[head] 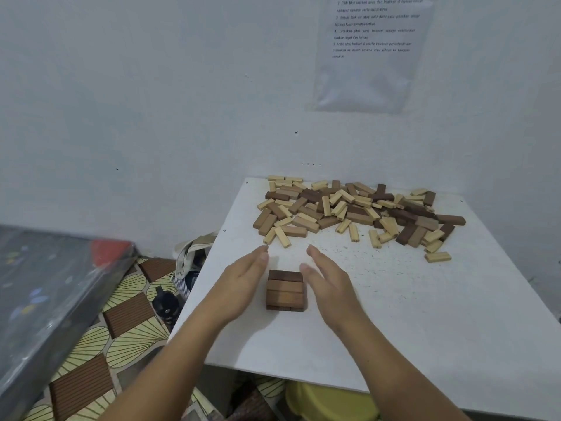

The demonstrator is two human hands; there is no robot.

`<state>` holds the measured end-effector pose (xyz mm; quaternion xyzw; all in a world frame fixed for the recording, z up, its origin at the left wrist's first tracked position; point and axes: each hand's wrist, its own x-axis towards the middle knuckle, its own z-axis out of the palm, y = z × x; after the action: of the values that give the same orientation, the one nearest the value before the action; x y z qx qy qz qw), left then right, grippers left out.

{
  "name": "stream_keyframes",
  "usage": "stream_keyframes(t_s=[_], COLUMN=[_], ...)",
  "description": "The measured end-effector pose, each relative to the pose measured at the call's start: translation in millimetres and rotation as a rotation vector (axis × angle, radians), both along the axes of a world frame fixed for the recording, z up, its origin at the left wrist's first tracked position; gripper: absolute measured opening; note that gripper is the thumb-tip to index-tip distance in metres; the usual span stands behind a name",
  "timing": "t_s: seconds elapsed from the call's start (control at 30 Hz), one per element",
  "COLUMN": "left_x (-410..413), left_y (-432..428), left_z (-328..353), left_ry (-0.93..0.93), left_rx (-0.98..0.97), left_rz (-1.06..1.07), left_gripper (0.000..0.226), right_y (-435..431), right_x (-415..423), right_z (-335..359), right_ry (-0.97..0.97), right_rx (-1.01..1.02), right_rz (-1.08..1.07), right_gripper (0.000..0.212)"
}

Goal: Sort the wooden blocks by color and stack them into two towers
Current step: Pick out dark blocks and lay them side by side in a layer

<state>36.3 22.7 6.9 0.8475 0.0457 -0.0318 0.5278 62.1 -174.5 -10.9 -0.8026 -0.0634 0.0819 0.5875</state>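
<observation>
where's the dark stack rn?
Head view: the dark stack sits left of centre on the white table, between the open left hand and right hand. The loose block pile lies behind it.

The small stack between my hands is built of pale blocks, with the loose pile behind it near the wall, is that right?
Not quite: the head view shows the small stack between the left hand and right hand is built of brown blocks, not pale ones. The loose pile does lie behind it near the wall.
</observation>
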Motion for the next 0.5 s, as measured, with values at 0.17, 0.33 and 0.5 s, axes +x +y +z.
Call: stream_keyframes(t_s=[0.17,0.33,0.5], left_x=[4,7,8], left_y=[-34,-50,-53], left_z=[-27,-32,-35], left_ry=[-0.032,-0.058,-0.084], left_rx=[-0.268,-0.288,-0.223], left_rz=[0.274,0.289,0.274], left_gripper=[0.056,0.060,0.058], right_y=[34,46,51], right_x=[-2,-3,-4], right_z=[-5,-11,-16], right_ry=[0.134,0.120,0.117], right_rx=[0.387,0.399,0.357], right_rz=[-0.253,-0.302,-0.315], right_gripper=[0.049,0.048,0.046])
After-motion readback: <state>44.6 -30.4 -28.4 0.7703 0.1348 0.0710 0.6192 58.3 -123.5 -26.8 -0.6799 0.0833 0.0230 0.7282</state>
